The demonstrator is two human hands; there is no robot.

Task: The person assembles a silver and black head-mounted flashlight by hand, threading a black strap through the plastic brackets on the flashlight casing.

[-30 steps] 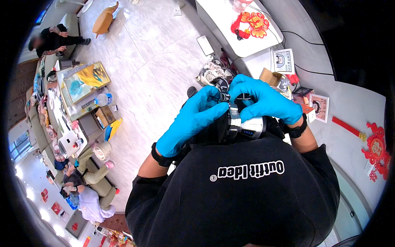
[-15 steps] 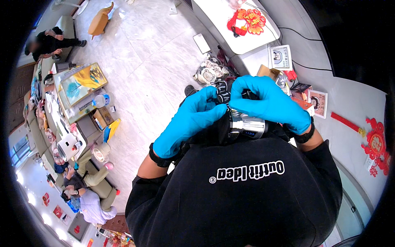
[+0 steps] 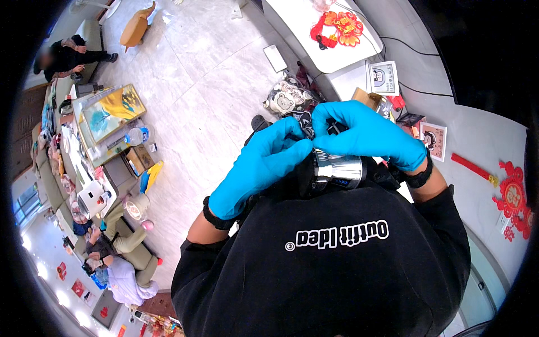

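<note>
A black strap (image 3: 305, 124) with pale markings bunches between the two blue-gloved hands, just above the centre of the frame; it looks soft and folded, its lower end hidden by fingers. The left hand (image 3: 258, 168) has thumb and fingertips closed on the strap's left side, and the right hand (image 3: 365, 137) pinches at it from the right, the fingertips nearly meeting; the exact contact is partly covered. Just below them, against the wearer's chest, sits a shiny silver-and-black device (image 3: 339, 167) with a ribbed, reflective side and small blue marks on a dark lower panel. Above the hands lies a clear-looking bag (image 3: 283, 102) with bear faces showing on it. At upper right, a brown cardboard box (image 3: 366, 98) stands partly behind the right glove, its contents hidden. At left, a clear bottle (image 3: 135, 136) carries a blue label, a smaller brown box (image 3: 140, 159) stands open with contents too small to tell, and a pale bucket (image 3: 136, 208) bears a round mark. Large white outlined lettering crosses the black shirt (image 3: 314, 269) upside down, and small dark writing runs under the cartoon in a white-framed picture (image 3: 383, 78) at upper right.
</note>
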